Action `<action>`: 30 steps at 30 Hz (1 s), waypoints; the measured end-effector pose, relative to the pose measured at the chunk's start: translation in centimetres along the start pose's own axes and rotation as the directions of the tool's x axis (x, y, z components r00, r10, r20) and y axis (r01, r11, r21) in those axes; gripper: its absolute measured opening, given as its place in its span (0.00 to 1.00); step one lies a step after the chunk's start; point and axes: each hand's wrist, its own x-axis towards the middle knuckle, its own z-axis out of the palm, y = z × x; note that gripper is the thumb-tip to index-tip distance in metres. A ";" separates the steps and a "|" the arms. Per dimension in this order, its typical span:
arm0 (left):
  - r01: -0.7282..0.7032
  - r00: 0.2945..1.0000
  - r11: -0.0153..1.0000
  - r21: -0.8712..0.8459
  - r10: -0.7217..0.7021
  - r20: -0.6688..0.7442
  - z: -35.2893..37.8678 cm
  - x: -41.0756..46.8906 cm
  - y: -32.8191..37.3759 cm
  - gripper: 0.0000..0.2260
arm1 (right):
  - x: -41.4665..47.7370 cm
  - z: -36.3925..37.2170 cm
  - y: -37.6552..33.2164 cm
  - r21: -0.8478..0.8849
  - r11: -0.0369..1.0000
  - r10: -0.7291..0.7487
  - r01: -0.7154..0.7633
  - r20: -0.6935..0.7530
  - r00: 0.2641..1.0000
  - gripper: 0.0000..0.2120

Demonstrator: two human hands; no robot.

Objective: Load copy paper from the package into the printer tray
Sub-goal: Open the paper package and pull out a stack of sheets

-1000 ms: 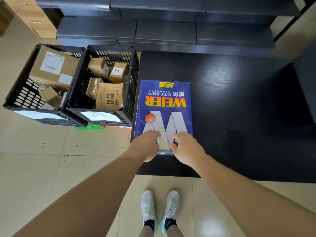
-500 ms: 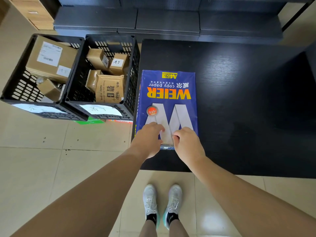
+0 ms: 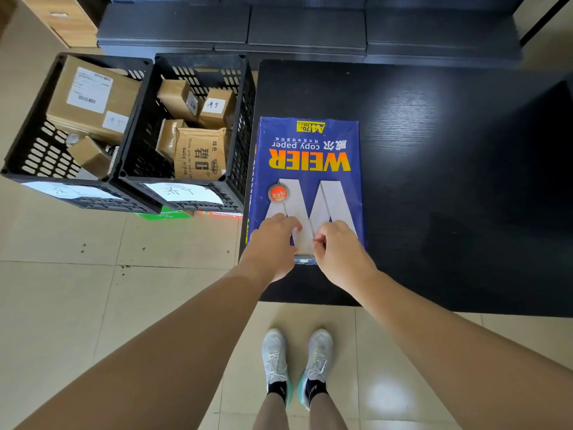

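Paper, one blue package (image 3: pixel 310 169), lies flat on the black table (image 3: pixel 449 181), its left side flush with the table's 9 o'clock edge and its near end just short of the 6 o'clock edge. Both hands rest on that near end: the left hand (image 3: pixel 273 243) and right hand (image 3: pixel 339 254) are curled with fingertips pinching the wrapper at the middle seam, close together but not touching. From 12 through 3 o'clock of the package the tabletop is bare and dark, with wide room. At 9 o'clock, just beside the table edge, stand two black crates (image 3: pixel 198 193), touching each other; the nearer one holds five brown boxes, the farther one (image 3: pixel 40 156) two that show. Two pale shoes (image 3: pixel 296 364) stand on the tiled floor (image 3: pixel 62 290) at 6 o'clock. No printer tray shows.
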 end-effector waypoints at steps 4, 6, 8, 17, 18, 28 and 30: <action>0.010 1.000 1.000 -0.010 -0.010 0.004 0.0 0.0 0.1 0.19 | -0.2 0.5 -0.5 -0.018 0.999 0.026 -0.028 -0.066 0.997 0.09; 0.013 1.000 1.000 -0.014 -0.013 0.004 0.1 0.0 0.1 0.19 | -0.1 0.9 -0.7 -0.008 0.998 0.054 -0.055 -0.082 0.995 0.10; 0.006 1.000 1.000 -0.021 -0.006 0.010 0.1 0.0 0.0 0.18 | 0.0 0.8 -0.8 -0.001 0.998 0.067 -0.067 -0.079 0.995 0.11; -0.020 1.000 0.997 -0.068 0.018 -0.018 0.2 -0.1 -0.6 0.17 | -0.4 1.1 -0.1 -0.095 0.987 -0.134 0.129 -0.055 0.989 0.08; -0.024 1.000 0.998 -0.063 0.023 -0.016 0.2 -0.1 -0.7 0.17 | -0.5 1.1 0.1 -0.118 0.979 -0.173 0.167 -0.043 0.984 0.07; -0.115 0.993 0.993 0.002 0.115 0.034 0.1 -1.3 -1.4 0.22 | -3.7 1.0 1.5 -0.239 0.903 -0.365 0.356 0.008 0.931 0.04; -0.133 0.991 0.991 -0.003 0.133 0.027 0.2 -1.9 -1.4 0.21 | -4.7 1.2 1.6 -0.253 0.885 -0.399 0.391 0.021 0.917 0.07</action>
